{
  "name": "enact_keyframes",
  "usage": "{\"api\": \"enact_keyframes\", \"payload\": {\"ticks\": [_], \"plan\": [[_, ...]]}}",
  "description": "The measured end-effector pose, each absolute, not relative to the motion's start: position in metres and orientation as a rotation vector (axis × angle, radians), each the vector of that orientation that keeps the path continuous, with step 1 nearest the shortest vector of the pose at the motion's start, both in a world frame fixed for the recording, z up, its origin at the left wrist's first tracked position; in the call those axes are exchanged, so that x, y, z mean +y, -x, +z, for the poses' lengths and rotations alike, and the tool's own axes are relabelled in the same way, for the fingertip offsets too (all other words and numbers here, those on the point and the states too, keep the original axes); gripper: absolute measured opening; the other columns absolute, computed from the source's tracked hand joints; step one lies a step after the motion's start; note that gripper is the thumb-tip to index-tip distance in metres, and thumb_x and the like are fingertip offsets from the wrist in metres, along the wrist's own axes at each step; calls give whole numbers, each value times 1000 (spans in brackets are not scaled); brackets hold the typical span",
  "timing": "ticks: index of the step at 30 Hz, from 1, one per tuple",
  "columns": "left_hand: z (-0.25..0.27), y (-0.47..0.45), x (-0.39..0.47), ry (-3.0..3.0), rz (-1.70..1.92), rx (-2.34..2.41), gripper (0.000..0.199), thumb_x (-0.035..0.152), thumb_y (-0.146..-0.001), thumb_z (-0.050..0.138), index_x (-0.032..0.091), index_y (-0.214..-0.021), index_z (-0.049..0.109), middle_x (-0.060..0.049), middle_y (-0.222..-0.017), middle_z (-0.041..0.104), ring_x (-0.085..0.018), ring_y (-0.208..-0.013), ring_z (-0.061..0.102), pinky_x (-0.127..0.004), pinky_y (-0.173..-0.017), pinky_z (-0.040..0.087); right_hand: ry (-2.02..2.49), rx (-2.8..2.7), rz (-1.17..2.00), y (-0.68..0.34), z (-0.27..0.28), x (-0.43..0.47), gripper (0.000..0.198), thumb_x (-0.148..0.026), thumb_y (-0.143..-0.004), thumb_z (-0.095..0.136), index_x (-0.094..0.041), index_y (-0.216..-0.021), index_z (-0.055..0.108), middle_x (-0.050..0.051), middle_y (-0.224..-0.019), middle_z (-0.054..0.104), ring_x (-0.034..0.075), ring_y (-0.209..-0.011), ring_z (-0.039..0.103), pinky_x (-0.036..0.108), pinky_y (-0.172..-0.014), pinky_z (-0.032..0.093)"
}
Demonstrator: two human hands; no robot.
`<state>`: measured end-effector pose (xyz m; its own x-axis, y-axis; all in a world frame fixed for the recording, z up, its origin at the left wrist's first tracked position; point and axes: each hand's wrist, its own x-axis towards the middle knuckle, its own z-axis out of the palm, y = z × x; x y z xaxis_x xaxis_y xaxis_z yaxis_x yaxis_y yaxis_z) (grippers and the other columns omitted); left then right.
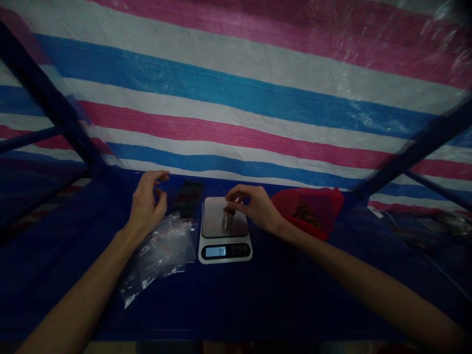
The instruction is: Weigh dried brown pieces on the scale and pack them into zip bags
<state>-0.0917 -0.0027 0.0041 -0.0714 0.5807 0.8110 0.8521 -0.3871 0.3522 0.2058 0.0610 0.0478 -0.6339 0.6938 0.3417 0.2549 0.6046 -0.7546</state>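
A small metal-looking cup (227, 217) holding brown dried bits stands on the steel plate of a white digital kitchen scale (225, 253). The scale's lit display appears to read 9.4. My right hand (256, 204) is over the cup, thumb and fingers pinched at its top; what is between them is too small to make out. Raised to the left of the scale, my left hand (147, 199) has its fingers curved and apart, with nothing in it. Below it lies a loose pile of clear plastic zip bags (165, 248).
A red bag or basket (285, 201) with brown dried pieces (308, 215) sits right of the scale. A dark flat object (189, 196) lies behind the bags. Striped plastic sheeting (236, 113) and dark frame bars (416, 152) enclose the blue table (295, 295). A white cable (438, 268) lies far right.
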Motion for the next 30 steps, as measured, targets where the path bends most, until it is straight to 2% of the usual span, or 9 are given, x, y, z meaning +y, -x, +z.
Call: {"api": "enact_keyframes", "payload": {"ticks": [9,16,19,22,25,27,30], "plan": [[6,86,-5,1935,-1467,-1525,54,0,-75,48,22,-124,55,-6,-107,62,-24,-101,63,-41,-90,53,706,-2295,711,-206,37,55,14,-16,-85,75,-19,-99,75,4,-94,78,16,-83,72,28,-77,54],[5,88,-4,1932,-1466,-1567,53,1,-75,49,22,-122,56,-6,-107,63,-24,-101,63,-41,-90,53,728,-2153,496,-229,63,53,20,-18,-95,57,-21,-99,77,5,-98,80,18,-90,74,31,-81,55],[6,88,-4,1931,-1451,-1539,52,0,-75,48,21,-122,56,-7,-106,63,-23,-100,63,-40,-87,53,834,-1946,288,-275,92,54,24,-15,-91,53,-21,-93,76,4,-89,78,19,-84,73,32,-79,55],[5,89,-4,1936,-1433,-1544,52,0,-76,48,20,-123,57,-8,-107,63,-24,-101,63,-40,-88,53,1103,-1917,113,-339,105,66,26,-9,-79,48,-21,-70,70,2,-69,71,17,-68,67,30,-70,52],[3,92,-1,1949,-1434,-1554,53,0,-76,48,19,-124,57,-10,-108,63,-25,-101,64,-42,-89,53,1321,-2345,282,-390,90,87,25,-12,-74,48,-20,-63,69,0,-58,66,16,-53,60,28,-56,45],[1,94,0,1950,-1439,-1552,53,0,-76,48,20,-124,57,-11,-107,63,-26,-101,64,-42,-89,52,1369,-2473,330,-405,68,99,26,-13,-76,49,-19,-73,74,3,-71,74,19,-62,66,29,-60,49],[-1,98,2,1947,-1424,-1561,55,0,-75,49,21,-125,58,-11,-107,64,-27,-101,64,-43,-87,52,1351,-2438,199,-408,33,108,26,-20,-85,52,-17,-93,77,10,-95,78,24,-82,72,34,-74,55]]}}
